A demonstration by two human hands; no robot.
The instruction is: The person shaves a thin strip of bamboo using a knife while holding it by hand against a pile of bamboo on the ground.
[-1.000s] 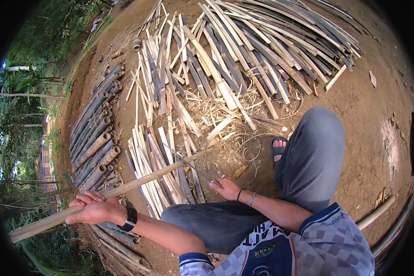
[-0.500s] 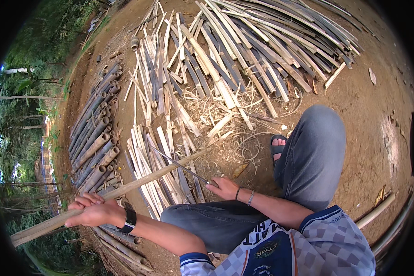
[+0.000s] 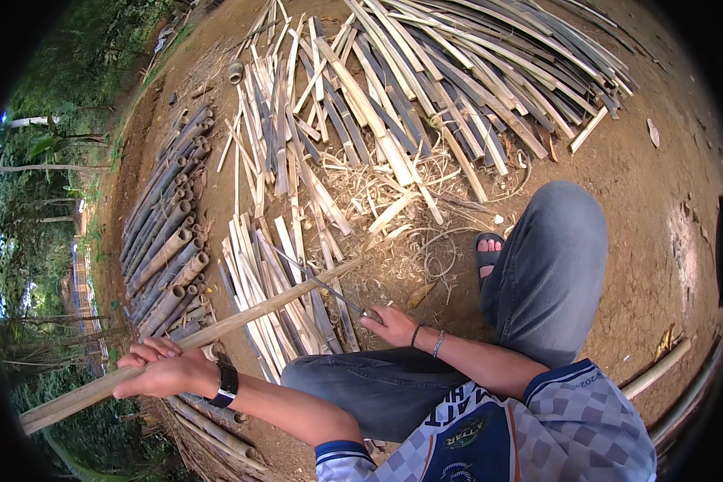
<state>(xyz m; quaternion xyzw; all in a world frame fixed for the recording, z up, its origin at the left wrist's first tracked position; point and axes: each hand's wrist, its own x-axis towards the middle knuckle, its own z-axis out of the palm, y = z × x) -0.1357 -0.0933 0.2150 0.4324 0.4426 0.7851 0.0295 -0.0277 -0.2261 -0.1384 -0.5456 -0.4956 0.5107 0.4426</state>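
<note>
My left hand [image 3: 165, 368] is wrapped around a long pale bamboo pole [image 3: 253, 313], which slants from the lower left up to the shavings in the middle. In my right hand [image 3: 392, 326] is the handle of a knife [image 3: 341, 298] with a long, narrow blade. That blade crosses the pole near its far end; whether it bites into the wood I cannot tell. Beneath the pole lies a bundle of split bamboo strips [image 3: 249, 277], pale on one side and dark on the other. Curly shavings [image 3: 434, 241] cover the ground beyond the knife.
A large heap of bamboo strips [image 3: 458, 72] spreads across the far side. Cut bamboo tubes [image 3: 165, 233] are stacked at the left. My bent knee [image 3: 554, 257] and sandalled foot [image 3: 488, 253] are right of the shavings. Another pole [image 3: 659, 368] lies at the lower right.
The knife blade has shifted slightly away from me and to the right across the pole, with my right hand moving a little. My left hand and the pole look almost unchanged.
</note>
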